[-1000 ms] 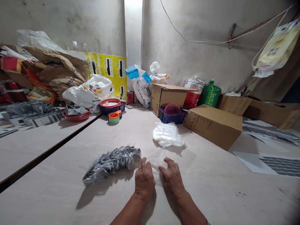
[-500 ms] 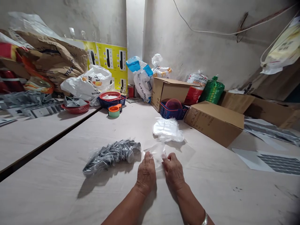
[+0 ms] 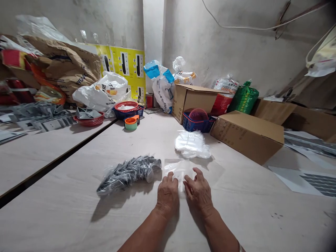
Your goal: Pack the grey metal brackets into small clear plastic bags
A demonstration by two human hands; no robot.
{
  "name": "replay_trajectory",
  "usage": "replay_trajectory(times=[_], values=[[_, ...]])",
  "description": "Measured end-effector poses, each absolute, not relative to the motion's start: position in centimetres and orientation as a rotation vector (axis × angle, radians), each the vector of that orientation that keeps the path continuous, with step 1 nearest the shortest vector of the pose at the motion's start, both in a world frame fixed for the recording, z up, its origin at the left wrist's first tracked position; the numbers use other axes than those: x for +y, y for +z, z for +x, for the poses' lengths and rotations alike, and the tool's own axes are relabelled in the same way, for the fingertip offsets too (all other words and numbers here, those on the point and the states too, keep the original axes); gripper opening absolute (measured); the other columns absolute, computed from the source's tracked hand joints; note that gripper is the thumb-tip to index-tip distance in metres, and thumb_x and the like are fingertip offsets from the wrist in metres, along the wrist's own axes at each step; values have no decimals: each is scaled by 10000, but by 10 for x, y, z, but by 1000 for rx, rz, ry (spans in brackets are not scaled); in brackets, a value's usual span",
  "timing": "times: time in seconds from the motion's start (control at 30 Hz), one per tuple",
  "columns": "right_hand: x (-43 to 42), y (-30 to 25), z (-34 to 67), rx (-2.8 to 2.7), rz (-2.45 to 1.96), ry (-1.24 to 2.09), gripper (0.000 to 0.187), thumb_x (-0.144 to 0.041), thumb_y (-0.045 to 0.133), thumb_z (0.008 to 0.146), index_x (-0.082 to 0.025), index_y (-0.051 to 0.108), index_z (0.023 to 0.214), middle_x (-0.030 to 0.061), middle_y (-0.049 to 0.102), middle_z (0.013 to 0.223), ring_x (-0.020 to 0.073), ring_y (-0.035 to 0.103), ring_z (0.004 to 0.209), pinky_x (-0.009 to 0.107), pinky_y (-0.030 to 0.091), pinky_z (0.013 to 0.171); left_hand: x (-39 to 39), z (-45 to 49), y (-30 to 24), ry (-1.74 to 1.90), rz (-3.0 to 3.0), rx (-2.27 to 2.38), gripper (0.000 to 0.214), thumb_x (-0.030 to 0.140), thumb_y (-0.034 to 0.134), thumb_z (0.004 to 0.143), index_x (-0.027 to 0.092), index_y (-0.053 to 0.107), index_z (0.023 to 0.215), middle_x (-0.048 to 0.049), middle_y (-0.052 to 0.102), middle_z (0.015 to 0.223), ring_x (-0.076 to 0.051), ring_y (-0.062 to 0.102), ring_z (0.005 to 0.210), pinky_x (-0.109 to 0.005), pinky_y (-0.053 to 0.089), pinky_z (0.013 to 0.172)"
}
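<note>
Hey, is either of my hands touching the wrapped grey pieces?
No, the left hand and right hand are both at the clear plastic; the wrapped grey pieces lie apart, to their left.

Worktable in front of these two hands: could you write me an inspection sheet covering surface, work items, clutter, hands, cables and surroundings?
Surface: pale tabletop, dark gap running along its left side.
Job's things: clear plastic bag at the fingertips; pile of clear bags beyond; row of plastic-wrapped dark pieces to the left.
Clutter: blue basket, closed cardboard box.
Hands: left hand and right hand at the bag; grip unclear.
Cables: white cable strung across the wall.
Surroundings: yellow printed sheet, green sack.
</note>
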State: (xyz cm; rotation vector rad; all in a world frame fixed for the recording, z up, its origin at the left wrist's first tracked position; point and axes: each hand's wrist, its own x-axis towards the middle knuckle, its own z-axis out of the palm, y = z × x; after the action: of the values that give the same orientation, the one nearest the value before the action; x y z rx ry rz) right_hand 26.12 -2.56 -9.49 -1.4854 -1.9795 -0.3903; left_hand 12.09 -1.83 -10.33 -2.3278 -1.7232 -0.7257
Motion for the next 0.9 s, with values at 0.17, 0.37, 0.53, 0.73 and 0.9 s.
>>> replay_trajectory(times=[0.17,0.37,0.53,0.73,0.9], values=[[-24,-97,263,-1950,-1568,-456,203,-203,508,822,-230,620,989,110,469,1130,175,484,820,305,367,718,-20,121,-100,-690,-2335,-1776,263,7,431,771,152,644,826,-109,561,1188,-235,570,949,-346,496,764],[-21,-106,264,-1978,-1649,-416,200,-98,493,778,-187,627,898,84,518,951,160,479,755,272,361,685,-20,120,-99,-701,-2319,-1799,289,-9,411,768,143,642,852,-137,528,1235,-251,553,1016,-343,498,769],[-23,-107,261,-1975,-1649,-428,243,-77,474,762,-179,604,939,92,484,1004,158,484,763,265,367,690,-18,118,-102,-750,-2294,-1818,275,6,398,793,131,636,854,-162,510,1249,-261,535,1055,-339,502,751],[-28,-109,263,-1999,-1646,-358,217,-314,420,887,-204,602,842,66,459,919,141,469,688,246,366,608,-22,119,-101,-726,-2288,-1838,192,68,460,805,142,635,781,-150,525,1235,-255,552,999,-352,496,745],[-29,-116,265,-2063,-1592,-396,222,-268,431,874,-215,588,1021,113,415,1135,158,502,775,272,410,660,-24,121,-102,-729,-2334,-1861,169,117,498,798,172,645,737,-102,537,1240,-274,552,973,-389,484,726]])
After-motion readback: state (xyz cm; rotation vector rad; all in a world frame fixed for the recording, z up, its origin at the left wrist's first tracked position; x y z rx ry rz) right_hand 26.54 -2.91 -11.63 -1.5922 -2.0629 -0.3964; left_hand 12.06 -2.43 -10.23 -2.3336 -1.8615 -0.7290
